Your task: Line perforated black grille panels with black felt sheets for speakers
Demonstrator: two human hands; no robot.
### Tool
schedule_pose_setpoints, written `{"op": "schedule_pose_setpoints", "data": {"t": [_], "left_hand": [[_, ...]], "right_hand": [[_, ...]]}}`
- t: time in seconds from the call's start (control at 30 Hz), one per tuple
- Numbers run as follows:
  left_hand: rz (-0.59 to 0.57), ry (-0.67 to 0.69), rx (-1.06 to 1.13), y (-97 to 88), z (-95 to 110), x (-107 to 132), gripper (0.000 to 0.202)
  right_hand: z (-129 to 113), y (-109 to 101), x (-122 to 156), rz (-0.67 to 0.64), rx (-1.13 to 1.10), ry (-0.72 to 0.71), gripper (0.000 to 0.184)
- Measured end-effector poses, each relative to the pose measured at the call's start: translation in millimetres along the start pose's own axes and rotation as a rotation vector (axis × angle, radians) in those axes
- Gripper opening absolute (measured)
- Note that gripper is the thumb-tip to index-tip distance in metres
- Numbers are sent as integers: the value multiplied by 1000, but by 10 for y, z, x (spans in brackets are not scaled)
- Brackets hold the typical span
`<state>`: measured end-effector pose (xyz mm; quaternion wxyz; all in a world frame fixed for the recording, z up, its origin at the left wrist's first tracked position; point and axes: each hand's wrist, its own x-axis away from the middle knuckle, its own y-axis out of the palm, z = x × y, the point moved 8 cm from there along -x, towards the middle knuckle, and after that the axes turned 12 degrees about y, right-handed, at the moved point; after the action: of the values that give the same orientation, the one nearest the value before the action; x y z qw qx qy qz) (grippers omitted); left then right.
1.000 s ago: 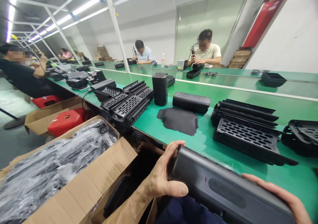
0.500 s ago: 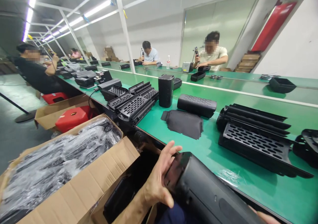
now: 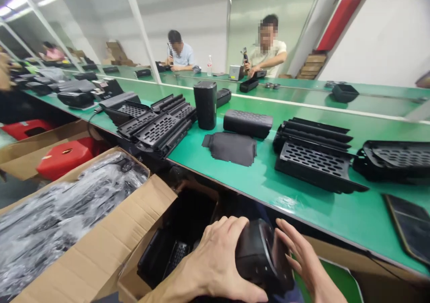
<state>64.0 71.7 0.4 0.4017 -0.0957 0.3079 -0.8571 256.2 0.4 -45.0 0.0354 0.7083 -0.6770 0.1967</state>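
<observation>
My left hand [image 3: 215, 256] is closed over a black plastic housing [image 3: 255, 253], thumb on the near side and fingers across the top. The housing is held low in front of me, below the bench edge, with its glossy end turned to the right. At that end is my right hand [image 3: 304, 258], fingers stretched out and a little apart. Whether its fingertips touch the housing I cannot tell. On the bench beyond lie a stack of dark flat sheets [image 3: 231, 148], an upright black housing [image 3: 205, 106] and a lying one with slots [image 3: 247, 123].
Slotted black shells are piled on the green bench [image 3: 188, 157], at left [image 3: 157, 126] and right [image 3: 316, 159]. A phone-like dark slab [image 3: 411, 224] lies near the right edge. An open carton [image 3: 110, 240] of plastic-wrapped parts stands left. Two co-workers sit across the bench.
The housing has swung round and moved left and down, its end now facing right. My left hand went from its end to its top; my right hand came to that end. The view shifted right.
</observation>
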Motion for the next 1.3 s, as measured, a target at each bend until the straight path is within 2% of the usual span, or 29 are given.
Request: {"op": "schedule_pose_setpoints", "data": {"t": [0.07, 0.13, 0.2, 0.23, 0.3, 0.37, 0.43, 0.5, 0.6, 0.77, 0.9, 1.03, 1.13, 1.2, 1.3], "left_hand": [[-78, -10, -93, 278, 41, -4, 114], [-143, -22, -79, 512, 41, 34, 117], [-199, 7, -1, 626, -10, 111, 124], [-206, 20, 42, 622, -76, 163, 127], [-179, -7, 124, 541, -325, 300, 127], [-159, -131, 243, 501, -682, 484, 124], [-147, -214, 457, 569, -945, 665, 120], [-77, -217, 634, 642, -1061, 785, 117], [15, -189, 718, 711, -1046, 880, 117], [-11, -209, 546, 692, -865, 881, 88], [11, -220, 493, 632, -741, 827, 79], [16, -296, 521, 608, -651, 836, 80], [-62, -291, 625, 629, -551, 827, 94], [-96, -288, 664, 641, -528, 810, 96], [-35, -323, 745, 674, -583, 784, 88]], "right_hand": [[-71, 0, 33, -19, 107, 19, 108], [18, 0, 90, -25, 195, 27, 97], [219, -21, 186, -28, 195, 58, 92], [340, -43, 247, -27, 151, 88, 92], [569, -98, 380, -16, 27, 160, 92], [725, -135, 503, 0, -56, 204, 91], [803, -131, 592, 1, -77, 222, 89], [838, -120, 643, 12, -124, 241, 86], [874, -117, 664, 34, -265, 282, 86], [895, -136, 615, -11, -332, 279, 83], [895, -216, 575, 8, -328, 274, 84], [865, -316, 577, 76, -263, 333, 86], [853, -391, 587, 121, -281, 401, 83], [841, -428, 570, 125, -324, 421, 80], [818, -474, 519, 130, -347, 417, 82]]}}
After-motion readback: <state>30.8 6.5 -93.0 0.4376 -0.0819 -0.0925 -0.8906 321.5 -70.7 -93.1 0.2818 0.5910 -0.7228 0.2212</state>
